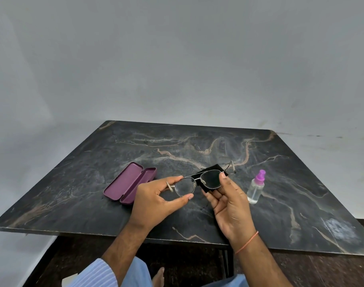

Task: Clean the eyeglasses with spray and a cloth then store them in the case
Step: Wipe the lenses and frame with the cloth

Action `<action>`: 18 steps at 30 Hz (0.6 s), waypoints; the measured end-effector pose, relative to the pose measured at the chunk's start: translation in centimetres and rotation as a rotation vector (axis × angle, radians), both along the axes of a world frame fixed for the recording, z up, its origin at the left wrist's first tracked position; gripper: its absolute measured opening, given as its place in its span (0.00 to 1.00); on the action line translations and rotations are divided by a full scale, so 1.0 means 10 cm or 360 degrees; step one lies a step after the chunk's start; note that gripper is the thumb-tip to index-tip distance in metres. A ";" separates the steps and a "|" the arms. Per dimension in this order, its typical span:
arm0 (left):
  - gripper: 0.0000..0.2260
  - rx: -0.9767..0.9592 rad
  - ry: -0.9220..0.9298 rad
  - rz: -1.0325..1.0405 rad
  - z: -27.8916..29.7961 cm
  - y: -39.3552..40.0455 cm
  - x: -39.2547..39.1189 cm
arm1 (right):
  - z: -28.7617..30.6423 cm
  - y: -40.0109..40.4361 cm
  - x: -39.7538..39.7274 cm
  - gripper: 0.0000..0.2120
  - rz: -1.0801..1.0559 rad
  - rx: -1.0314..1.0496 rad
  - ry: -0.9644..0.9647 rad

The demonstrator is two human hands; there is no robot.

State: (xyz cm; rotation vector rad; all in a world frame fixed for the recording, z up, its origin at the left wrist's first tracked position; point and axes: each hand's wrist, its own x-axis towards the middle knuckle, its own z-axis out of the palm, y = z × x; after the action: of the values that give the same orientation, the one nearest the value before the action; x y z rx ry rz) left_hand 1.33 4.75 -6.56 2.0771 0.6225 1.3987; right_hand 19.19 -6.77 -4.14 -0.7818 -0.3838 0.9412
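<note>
Thin metal-framed eyeglasses (185, 186) hang above the table's middle, arms unfolded and pointing away from me. My left hand (156, 200) pinches the left lens rim between thumb and fingers. My right hand (228, 206) grips a black cloth (211, 179) around the right lens, thumb on top and fingers underneath. An open purple glasses case (129, 185) lies on the table to the left of my hands. A small clear spray bottle (256, 188) with a purple nozzle stands upright to the right.
The dark marbled table (197, 141) stands against a plain grey wall. Its near edge runs just under my wrists. Below it I see my blue-clad legs and a bare foot (158, 276) on a dark floor.
</note>
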 end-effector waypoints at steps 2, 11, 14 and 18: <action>0.24 0.0008 -0.0003 0.0020 0.01 0.00 -0.01 | 0.00 0.00 -0.01 0.10 0.0026 -0.0021 -0.0005; 0.26 0.0092 0.0063 0.0103 0.00 -0.01 -0.02 | 0.02 0.02 0.01 0.05 -0.0030 -0.0009 0.0044; 0.26 0.0090 0.0085 0.0094 0.00 -0.01 -0.03 | 0.01 0.02 0.02 0.06 0.0030 0.0003 0.0069; 0.26 0.0074 0.0066 0.0104 -0.01 0.00 -0.03 | 0.02 0.02 0.02 0.11 0.0128 -0.0080 0.0000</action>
State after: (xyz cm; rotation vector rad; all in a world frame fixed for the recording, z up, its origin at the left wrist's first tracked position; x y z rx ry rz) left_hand 1.01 4.76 -6.65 2.1446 0.6870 1.4219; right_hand 19.39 -6.53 -3.95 -0.8171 -0.3953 1.0291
